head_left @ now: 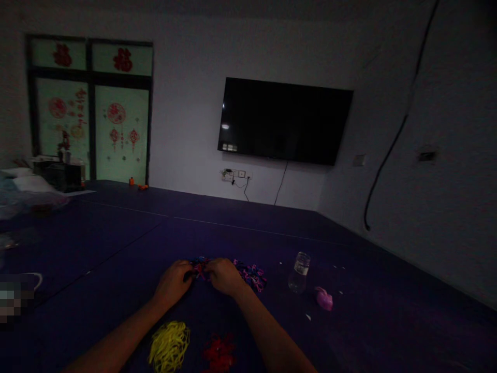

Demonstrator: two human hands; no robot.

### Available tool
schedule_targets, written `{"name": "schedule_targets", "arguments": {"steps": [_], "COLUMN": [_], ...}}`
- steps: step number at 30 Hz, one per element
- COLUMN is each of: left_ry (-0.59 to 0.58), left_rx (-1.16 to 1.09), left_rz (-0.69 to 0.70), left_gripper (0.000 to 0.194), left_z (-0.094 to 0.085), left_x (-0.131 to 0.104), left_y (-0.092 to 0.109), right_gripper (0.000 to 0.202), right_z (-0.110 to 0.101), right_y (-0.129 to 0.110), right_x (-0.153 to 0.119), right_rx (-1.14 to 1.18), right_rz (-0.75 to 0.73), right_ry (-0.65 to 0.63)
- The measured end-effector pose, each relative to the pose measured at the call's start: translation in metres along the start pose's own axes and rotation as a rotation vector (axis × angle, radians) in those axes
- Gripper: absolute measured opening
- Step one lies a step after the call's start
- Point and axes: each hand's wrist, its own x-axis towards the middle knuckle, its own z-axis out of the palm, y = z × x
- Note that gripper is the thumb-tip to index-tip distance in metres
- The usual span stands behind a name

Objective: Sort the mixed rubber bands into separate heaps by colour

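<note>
A loose pile of small dark, pink and blue bands or clips (pixel 251 274) lies on the dark purple tabletop; their exact kind is too dim to tell. My left hand (pixel 175 281) is at the pile's left end, its fingers curled down and closed among the pieces. My right hand (pixel 225 276) covers the middle of the pile, fingers bent in and also closed. Whatever the fingertips grip is hidden or too small to name. Nearer to me, between my forearms, lie a bundle of yellow strands (pixel 170 346) and a heap of red pieces (pixel 219 353).
Right of the pile stand a clear bottle (pixel 298 274) with a pale label and a small pink object (pixel 323 299). White scraps (pixel 308 317) are scattered near them. Plastic bags (pixel 33 199) and a dark box (pixel 58 175) sit at the far left. Small orange items (pixel 143 187) lie at the back.
</note>
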Motion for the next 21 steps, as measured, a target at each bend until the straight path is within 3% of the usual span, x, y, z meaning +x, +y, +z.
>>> {"name": "schedule_targets", "arguments": {"steps": [6,12,17,21], "left_ry": [-0.031,-0.005,0.013,-0.016], "left_rx": [0.062,0.056,0.046,0.094], "left_rz": [0.023,0.026,0.003,0.009], "left_gripper": [0.019,0.02,0.02,0.02], "left_z": [0.0,-0.001,-0.001,0.001], "left_x": [-0.002,-0.002,-0.001,-0.001], "left_y": [0.001,0.002,0.001,0.0], "right_gripper": [0.024,0.026,0.031,0.034], "right_z": [-0.001,-0.006,-0.008,-0.005], "right_y": [0.012,0.018,0.017,0.015], "right_x": [-0.004,-0.007,-0.007,-0.006], "right_rx": [-0.118,-0.185,-0.166,-0.075], "right_rz": [0.201,0.343,0.35,0.235], "right_ry": [-0.029,-0.005,0.023,0.041]}}
